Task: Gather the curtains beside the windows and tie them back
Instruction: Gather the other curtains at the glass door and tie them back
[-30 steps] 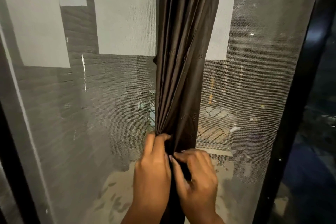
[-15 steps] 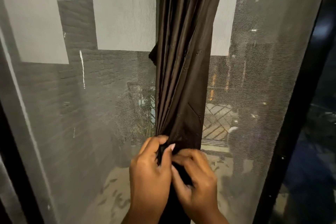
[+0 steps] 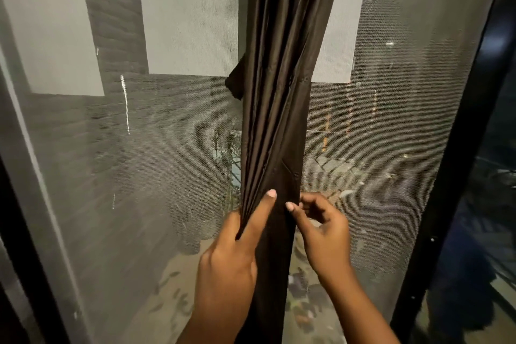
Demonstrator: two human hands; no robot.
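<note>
- Your left hand (image 3: 231, 257) pinches the gathered curtain (image 3: 282, 98) folds, thumb across the front, so the bundle stays tight against the mesh screen (image 3: 139, 162);
- Your right hand (image 3: 321, 229) curls its grip at the curtain's right edge; whether it actually clasps fabric, I cannot tell.
</note>
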